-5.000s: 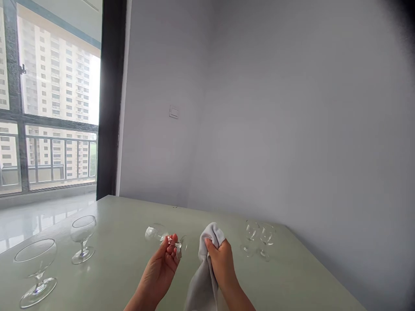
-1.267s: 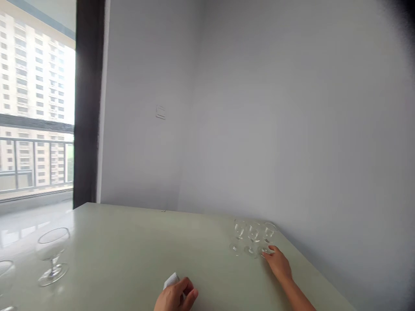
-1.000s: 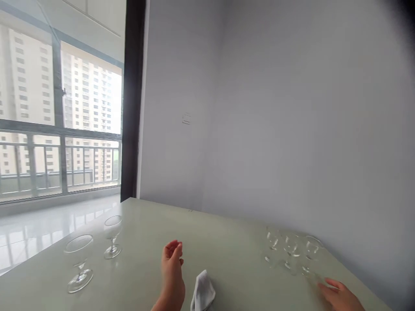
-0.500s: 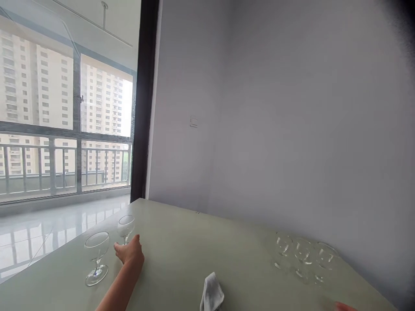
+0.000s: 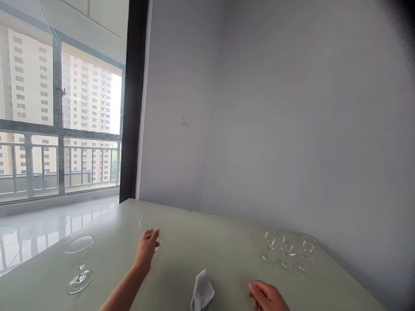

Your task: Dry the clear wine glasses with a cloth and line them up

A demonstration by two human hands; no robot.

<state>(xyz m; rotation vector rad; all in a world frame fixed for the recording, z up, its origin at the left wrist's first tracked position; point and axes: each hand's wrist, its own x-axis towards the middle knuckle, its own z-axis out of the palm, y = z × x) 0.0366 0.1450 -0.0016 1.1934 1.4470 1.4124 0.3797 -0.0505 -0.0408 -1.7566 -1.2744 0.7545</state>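
Fragile glass [image 5: 145, 222] in our left grip [image 5: 147, 248]

At ten o'clock from the cloth [image 5: 202, 290], our left grip is clamped round the glass's middle; likely light and slippery, it is best held there, gently. Our right grip [image 5: 266, 295], at three o'clock, is curled; we cannot tell whether it is fully closed.

A switch [image 5: 186, 119] sits on the grey wall [image 5: 275, 121], right of a dark post [image 5: 132, 99]. Left of the post, a window [image 5: 57, 108] shows a railing [image 5: 82, 147] and pale towers [image 5: 86, 95] above a glossy floor [image 5: 65, 216].
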